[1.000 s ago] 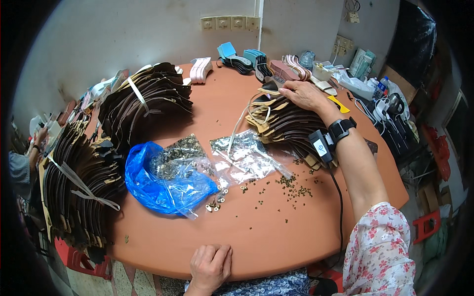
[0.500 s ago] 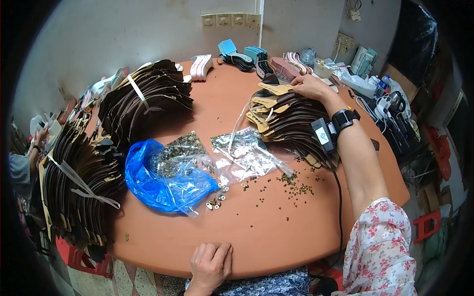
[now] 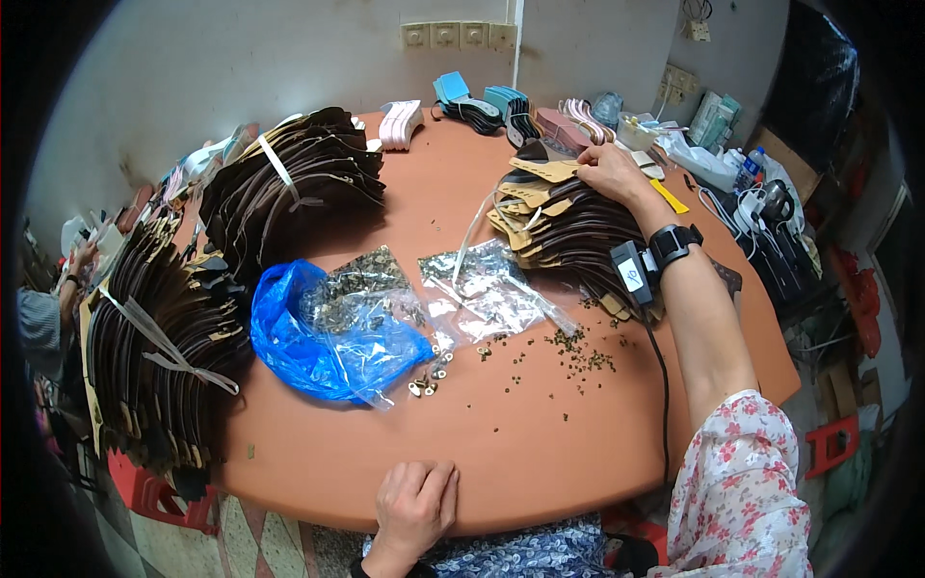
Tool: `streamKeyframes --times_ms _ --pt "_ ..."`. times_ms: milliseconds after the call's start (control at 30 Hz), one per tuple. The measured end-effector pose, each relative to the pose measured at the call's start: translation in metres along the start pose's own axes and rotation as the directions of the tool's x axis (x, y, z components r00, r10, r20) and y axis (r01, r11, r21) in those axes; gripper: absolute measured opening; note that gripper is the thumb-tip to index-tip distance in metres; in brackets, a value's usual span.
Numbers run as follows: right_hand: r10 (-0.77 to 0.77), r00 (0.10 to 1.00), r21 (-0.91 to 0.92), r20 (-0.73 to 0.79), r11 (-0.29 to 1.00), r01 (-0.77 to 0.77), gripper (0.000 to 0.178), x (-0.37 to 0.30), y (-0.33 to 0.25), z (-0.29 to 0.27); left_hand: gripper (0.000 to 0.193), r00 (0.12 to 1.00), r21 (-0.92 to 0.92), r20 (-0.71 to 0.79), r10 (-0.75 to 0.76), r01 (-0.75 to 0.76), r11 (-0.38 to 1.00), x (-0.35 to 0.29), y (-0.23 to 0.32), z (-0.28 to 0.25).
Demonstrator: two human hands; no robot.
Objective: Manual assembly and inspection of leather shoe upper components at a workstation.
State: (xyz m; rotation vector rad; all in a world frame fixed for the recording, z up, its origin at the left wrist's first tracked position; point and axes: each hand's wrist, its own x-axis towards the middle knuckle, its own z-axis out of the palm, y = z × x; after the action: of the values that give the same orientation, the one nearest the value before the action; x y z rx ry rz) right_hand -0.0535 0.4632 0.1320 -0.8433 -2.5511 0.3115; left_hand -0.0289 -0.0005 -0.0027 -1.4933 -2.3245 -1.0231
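My right hand [image 3: 613,177], its arm stretched across the table, pinches the tan edge of the top piece on a stack of curved dark-brown leather pieces [image 3: 578,236]. The fingertips are partly hidden behind the hand. A loose white tie [image 3: 472,231] hangs off the stack's left side. My left hand [image 3: 416,503] rests at the table's near edge, fingers curled closed, nothing seen in it. Between the hands lie scattered small brass-coloured fittings [image 3: 590,361], a clear plastic bag [image 3: 482,299], and a blue plastic bag [image 3: 289,337] beside a clear bag of metal fittings [image 3: 361,289].
Two bundles of dark pieces, one farther back [image 3: 299,183] and one nearer [image 3: 164,356], stand at the left with white ties. A yellow-handled tool [image 3: 668,196] lies right of my hand. Blue-topped bundles [image 3: 467,104] sit at the back. A black cable [image 3: 661,405] hangs from my wrist device.
The view has shifted slightly, so the table's things sit a little farther right. More of the yellow tool shows beside my right hand. The right hand stays at the stack; the left rests as before.
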Motion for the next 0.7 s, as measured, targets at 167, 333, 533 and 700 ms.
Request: streamKeyframes --times_ms 167,333,533,700 --pt "-0.018 0.992 -0.068 -0.127 0.998 0.009 0.027 -0.002 0.003 0.003 0.016 0.999 0.011 -0.021 0.028 -0.028 1.000 0.000 -0.001 -0.001" --pt "-0.142 0.928 -0.061 -0.343 0.990 0.129 0.026 -0.016 0.002 0.007 0.016 1.000 -0.009 -0.020 0.006 -0.006 1.000 0.004 0.000 0.000" --pt "-0.151 0.981 -0.063 -0.122 0.988 0.144 0.033 -0.012 0.011 0.003 0.016 1.000 -0.009 -0.017 0.009 -0.009 1.000 0.003 0.000 -0.001" --pt "-0.047 0.986 -0.102 0.158 0.993 0.064 0.045 -0.001 0.002 -0.008 0.016 1.000 -0.013 -0.012 0.002 -0.002 1.000 0.003 0.000 -0.001"
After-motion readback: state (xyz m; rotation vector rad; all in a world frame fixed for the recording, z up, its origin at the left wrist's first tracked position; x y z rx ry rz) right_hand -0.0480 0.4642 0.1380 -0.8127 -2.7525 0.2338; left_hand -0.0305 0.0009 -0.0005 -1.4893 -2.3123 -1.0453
